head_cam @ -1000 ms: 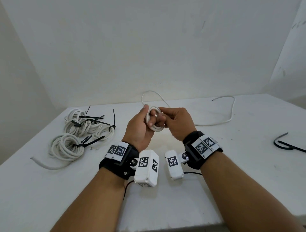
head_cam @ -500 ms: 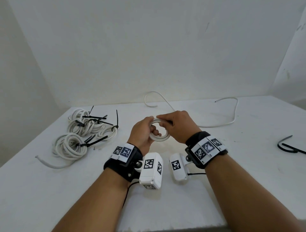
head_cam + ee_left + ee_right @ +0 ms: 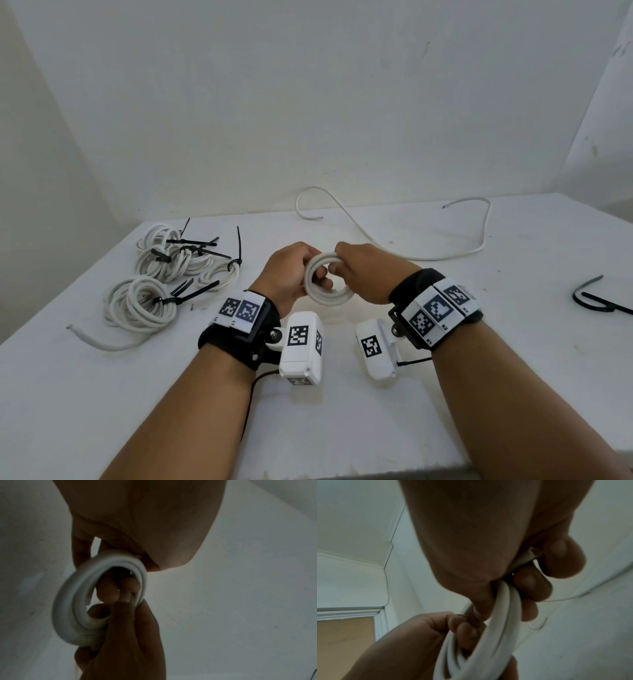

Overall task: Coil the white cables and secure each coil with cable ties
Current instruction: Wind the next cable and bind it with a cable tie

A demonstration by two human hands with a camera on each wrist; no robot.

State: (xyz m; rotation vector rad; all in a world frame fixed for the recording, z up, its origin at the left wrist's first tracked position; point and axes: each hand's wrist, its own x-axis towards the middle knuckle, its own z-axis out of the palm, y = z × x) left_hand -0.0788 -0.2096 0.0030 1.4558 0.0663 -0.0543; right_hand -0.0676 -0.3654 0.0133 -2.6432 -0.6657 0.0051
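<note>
A small coil of white cable (image 3: 327,294) (image 3: 68,609) (image 3: 494,635) is held above the table between both hands. My left hand (image 3: 291,270) grips its left side, fingers curled through the ring. My right hand (image 3: 356,270) pinches its top right with thumb and fingers; a cut cable end (image 3: 531,551) shows by the fingertips. No tie is on this coil. A loose white cable (image 3: 394,236) lies uncoiled at the back of the table. Two black cable ties (image 3: 596,301) lie at the right edge.
Several finished coils (image 3: 171,267) bound with black ties lie at the left of the white table (image 3: 342,411). White walls close the back and both sides. The table's front edge runs just under my forearms.
The coil has grown by a turn and now hangs lower and nearer to me. The cable's trailing length no longer runs back from my hands; both hands shifted grip on the ring.
</note>
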